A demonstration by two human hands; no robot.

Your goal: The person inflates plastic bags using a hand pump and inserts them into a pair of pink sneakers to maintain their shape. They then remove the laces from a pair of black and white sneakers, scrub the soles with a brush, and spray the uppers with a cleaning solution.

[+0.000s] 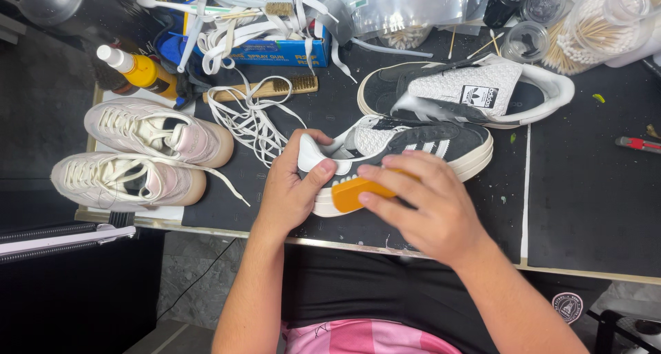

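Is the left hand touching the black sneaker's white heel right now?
Touching. The head view shows the left hand wrapped around the white heel of the black sneaker, thumb pressed on it.

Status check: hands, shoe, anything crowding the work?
Left hand grips black sneaker at heel. Right hand presses orange brush on sole edge. Loose white laces lie nearby, not touching.

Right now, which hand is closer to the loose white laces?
Left. The left hand grips the black shoe's heel right beside the white laces; the right hand is farther off.
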